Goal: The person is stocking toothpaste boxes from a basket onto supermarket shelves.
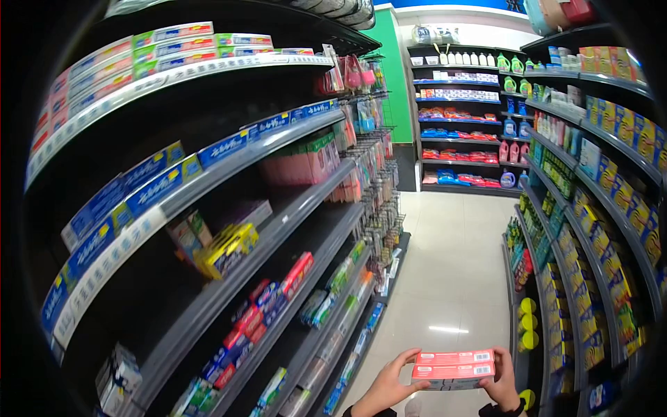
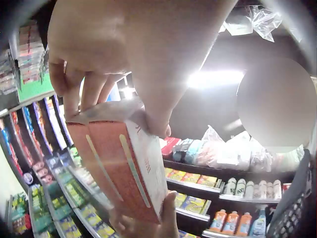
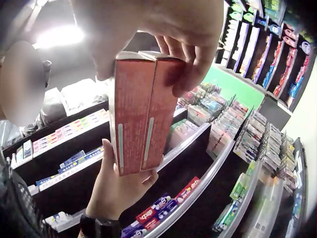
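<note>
**Bright shop lighting, heavy fisheye**

Head cam was evenly lit from overhead. It had a white glare streak on the floor (image 1: 448, 329), black vignetted corners and bent shelves (image 1: 208, 174) with deep shadow inside. On both wrist cams the ceiling light (image 2: 215, 79) was blown out. The left hand (image 2: 138, 49) and right hand (image 3: 148, 25) were soft up close, and the red boxes (image 3: 138, 109) looked sharper.

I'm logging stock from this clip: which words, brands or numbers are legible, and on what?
None is legible.
Red boxes, held by left hand and right hand: print blurred.
Blue cartons: white characters too small.
Shelf price strips: too small.
</note>
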